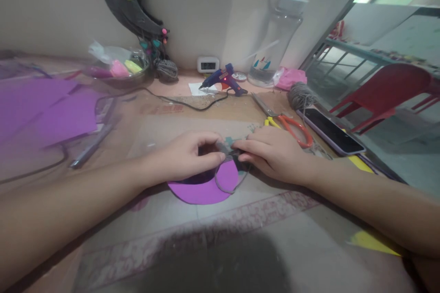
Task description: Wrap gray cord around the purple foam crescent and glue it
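Note:
A purple crescent-shaped piece of craft sheet [202, 195] is in my left hand [192, 153], gripped between thumb and fingers near its upper right part. Grey yarn [217, 183] is wrapped around that part, and a loose loop of it hangs down over the purple piece. The loop's other side rises to my right hand [278, 152], whose thumb and fingers are pinched together on the yarn. Both hands are close together, and the fingertips partly hide the wrapped section.
Orange-and-yellow scissors [295, 130], a grey yarn ball [300, 95] and a phone [332, 130] lie right. Behind are a blue glue gun [225, 78], a small digital clock [208, 64] and a glass bottle [273, 50]. Purple sheets [44, 110] and a pen [91, 146] lie left.

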Demonstrator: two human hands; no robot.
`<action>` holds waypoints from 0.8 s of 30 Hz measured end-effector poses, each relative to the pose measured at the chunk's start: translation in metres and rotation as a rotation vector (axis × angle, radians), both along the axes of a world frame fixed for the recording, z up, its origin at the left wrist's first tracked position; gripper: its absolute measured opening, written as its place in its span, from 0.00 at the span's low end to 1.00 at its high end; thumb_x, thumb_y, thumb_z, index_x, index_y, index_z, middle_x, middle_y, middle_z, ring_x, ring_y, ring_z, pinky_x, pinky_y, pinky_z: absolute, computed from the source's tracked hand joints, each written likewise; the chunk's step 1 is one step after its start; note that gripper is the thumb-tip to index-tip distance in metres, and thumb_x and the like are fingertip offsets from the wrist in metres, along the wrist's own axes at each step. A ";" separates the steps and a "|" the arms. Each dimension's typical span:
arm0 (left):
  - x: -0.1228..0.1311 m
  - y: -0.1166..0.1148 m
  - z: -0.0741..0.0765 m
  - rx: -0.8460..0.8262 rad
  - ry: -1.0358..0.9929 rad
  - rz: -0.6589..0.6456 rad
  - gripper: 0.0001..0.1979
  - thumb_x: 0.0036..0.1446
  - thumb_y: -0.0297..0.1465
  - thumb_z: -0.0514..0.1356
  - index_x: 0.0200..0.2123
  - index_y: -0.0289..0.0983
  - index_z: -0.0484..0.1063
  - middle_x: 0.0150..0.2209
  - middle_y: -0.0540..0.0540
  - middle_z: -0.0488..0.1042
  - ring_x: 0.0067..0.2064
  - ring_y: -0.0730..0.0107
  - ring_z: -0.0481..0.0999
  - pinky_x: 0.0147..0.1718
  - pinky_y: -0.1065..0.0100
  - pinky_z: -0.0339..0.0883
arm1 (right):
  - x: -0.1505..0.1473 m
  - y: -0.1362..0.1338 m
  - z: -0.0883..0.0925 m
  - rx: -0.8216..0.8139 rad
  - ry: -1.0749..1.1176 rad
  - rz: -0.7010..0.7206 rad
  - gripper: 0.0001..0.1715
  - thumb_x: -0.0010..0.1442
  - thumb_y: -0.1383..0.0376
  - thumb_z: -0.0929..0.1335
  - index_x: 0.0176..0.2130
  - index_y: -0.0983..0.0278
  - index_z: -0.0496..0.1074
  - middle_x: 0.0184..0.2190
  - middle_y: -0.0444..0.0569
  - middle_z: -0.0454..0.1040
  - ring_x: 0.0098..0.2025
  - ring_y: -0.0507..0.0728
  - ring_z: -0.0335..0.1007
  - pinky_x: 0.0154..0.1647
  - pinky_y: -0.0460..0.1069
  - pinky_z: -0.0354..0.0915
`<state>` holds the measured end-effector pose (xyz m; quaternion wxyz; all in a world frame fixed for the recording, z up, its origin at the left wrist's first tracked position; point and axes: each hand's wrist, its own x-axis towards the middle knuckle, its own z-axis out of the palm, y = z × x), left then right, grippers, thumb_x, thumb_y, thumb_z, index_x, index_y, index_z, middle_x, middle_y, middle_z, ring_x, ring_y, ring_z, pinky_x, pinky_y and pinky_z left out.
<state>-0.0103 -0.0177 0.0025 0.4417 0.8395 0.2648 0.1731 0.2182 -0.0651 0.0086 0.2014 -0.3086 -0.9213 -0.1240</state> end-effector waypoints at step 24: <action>0.001 -0.001 0.000 0.059 0.038 0.016 0.07 0.58 0.32 0.55 0.32 0.37 0.71 0.27 0.53 0.70 0.30 0.73 0.67 0.30 0.71 0.60 | -0.002 0.000 -0.004 -0.053 0.032 -0.022 0.21 0.70 0.58 0.59 0.43 0.70 0.74 0.27 0.50 0.74 0.30 0.53 0.68 0.32 0.47 0.56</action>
